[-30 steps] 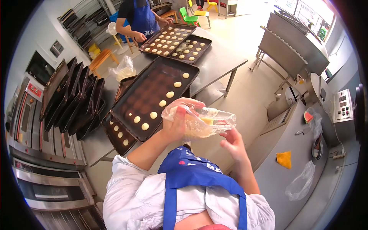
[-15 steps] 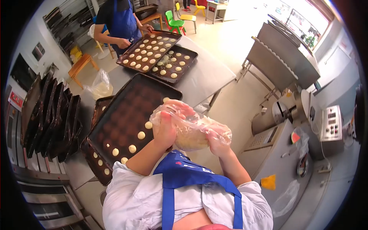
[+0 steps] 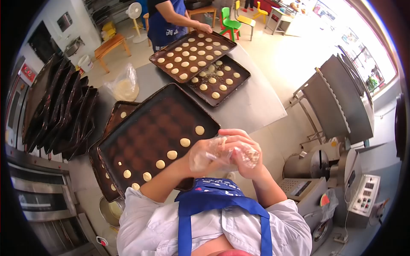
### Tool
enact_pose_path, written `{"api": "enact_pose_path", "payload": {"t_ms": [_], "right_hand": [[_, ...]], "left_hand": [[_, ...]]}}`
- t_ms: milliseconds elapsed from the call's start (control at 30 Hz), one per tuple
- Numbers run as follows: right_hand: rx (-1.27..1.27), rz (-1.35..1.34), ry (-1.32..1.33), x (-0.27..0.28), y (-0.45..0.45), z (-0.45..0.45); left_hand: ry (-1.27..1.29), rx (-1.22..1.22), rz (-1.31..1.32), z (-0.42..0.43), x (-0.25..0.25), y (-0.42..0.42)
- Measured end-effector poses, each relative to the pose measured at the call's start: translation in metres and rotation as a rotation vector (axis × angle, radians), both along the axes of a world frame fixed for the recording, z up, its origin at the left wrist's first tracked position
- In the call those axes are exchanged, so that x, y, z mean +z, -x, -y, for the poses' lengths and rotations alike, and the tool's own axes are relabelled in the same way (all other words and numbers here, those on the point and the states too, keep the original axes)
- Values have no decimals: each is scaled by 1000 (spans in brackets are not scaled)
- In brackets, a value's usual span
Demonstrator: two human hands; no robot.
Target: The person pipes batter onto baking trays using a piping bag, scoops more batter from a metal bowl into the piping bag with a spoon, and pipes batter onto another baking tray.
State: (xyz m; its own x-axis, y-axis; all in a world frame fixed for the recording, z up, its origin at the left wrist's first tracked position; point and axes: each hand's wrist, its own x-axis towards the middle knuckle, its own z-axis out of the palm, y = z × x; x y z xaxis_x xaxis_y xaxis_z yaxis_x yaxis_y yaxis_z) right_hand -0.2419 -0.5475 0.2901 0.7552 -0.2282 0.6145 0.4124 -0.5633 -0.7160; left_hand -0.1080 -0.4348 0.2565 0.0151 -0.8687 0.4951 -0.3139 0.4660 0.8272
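Both my hands are closed on a clear plastic piping bag (image 3: 218, 155) smeared with pale batter, held in front of my apron. My left hand (image 3: 200, 155) grips its left part; my right hand (image 3: 251, 166) is wrapped round the crumpled right end. Some fingers are partly covered by the plastic. Just left of the hands lies a large dark baking tray (image 3: 149, 115), with a row of round batter mounds (image 3: 171, 155) along its near side. Its lower right corner is hidden behind my left forearm. Another tray (image 3: 96, 164) with mounds shows from underneath.
Across the metal table (image 3: 260, 102), a co-worker's hand (image 3: 204, 28) is at a tray (image 3: 188, 53) full of mounds, overlapping another tray (image 3: 222, 83). A batter bag (image 3: 126, 87) sits at the back left. Stacked black trays (image 3: 60, 111) stand left; machines (image 3: 307, 166) stand right.
My hands have come closer together, and the piping bag is bunched smaller between them. The whole view has shifted. The co-worker's upper body has moved at the far tray.
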Motion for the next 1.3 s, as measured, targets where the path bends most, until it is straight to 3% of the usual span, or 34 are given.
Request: {"api": "enact_pose_path", "payload": {"t_ms": [33,100,233,333,367,467,500,567,600,700,767,833,900,933,967,1033,1100,1167,1233,1300], "right_hand": [[49,-4,82,0,-8,5],[106,18,128,-5,-26,12],[183,143,27,-11,-55,24],[268,231,136,0,-70,47],[371,220,193,0,-74,65],[432,76,77,11,-80,115],[485,42,-33,15,-81,128],[788,-67,-167,14,-91,153],[875,55,59,17,-101,161],[1014,-115,-16,20,-103,176],[1000,-84,37,17,-110,178],[968,-61,92,4,-114,179],[901,62,88,-17,-119,181],[914,157,102,-16,-123,185],[930,158,107,-9,-123,182],[991,-295,-142,8,-122,174],[1049,-188,-123,3,-134,167],[1099,-344,-302,-3,-142,160],[1057,-361,-361,-6,-145,153],[709,27,-348,-13,-144,148]], "left_hand": [[59,206,163,-8,8,4],[32,317,252,-5,24,5],[-36,518,209,-6,-1,16],[-63,663,428,13,19,14],[-194,760,518,16,20,16],[19,696,-163,54,45,24],[14,697,-144,66,55,24],[-69,708,-23,90,77,22],[-90,720,588,92,82,3],[-358,903,596,115,116,13],[-433,815,1005,124,139,3],[-449,778,955,128,147,-14],[-542,323,641,134,148,-34],[-694,239,406,135,150,-40],[-692,255,403,138,144,-47],[-542,235,542,142,127,-60],[-593,174,485,140,133,-68],[-871,225,42,135,131,-72],[-842,273,97,117,94,-87],[-398,484,443,100,66,-86]]}}
